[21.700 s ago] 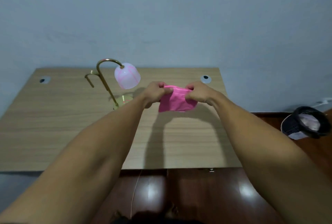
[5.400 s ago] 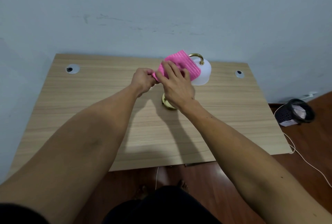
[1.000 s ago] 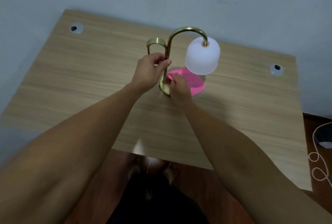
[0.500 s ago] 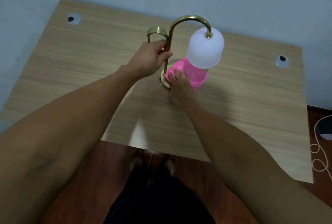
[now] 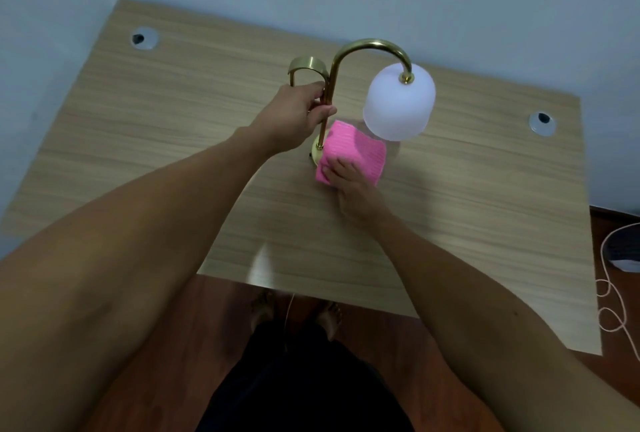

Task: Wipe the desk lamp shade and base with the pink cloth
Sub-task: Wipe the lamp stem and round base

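A desk lamp stands mid-desk: a curved brass stem (image 5: 363, 47), a white frosted shade (image 5: 398, 102) hanging on the right, and a round brass base (image 5: 316, 152) mostly covered. My left hand (image 5: 298, 116) is closed around the stem just below its small brass hook. The folded pink cloth (image 5: 356, 151) lies over the base under the shade, and my right hand (image 5: 353, 185) presses on its near edge with fingers on top.
The wooden desk (image 5: 173, 140) meets a pale blue wall. Two round cable grommets sit at the back left (image 5: 144, 39) and right (image 5: 542, 123). A pink cord (image 5: 611, 296) and a dark bin (image 5: 623, 251) are on the floor at right.
My right hand has drawn the pink cloth towards me across the base, so it now covers the front of the base. My left hand stays on the stem.
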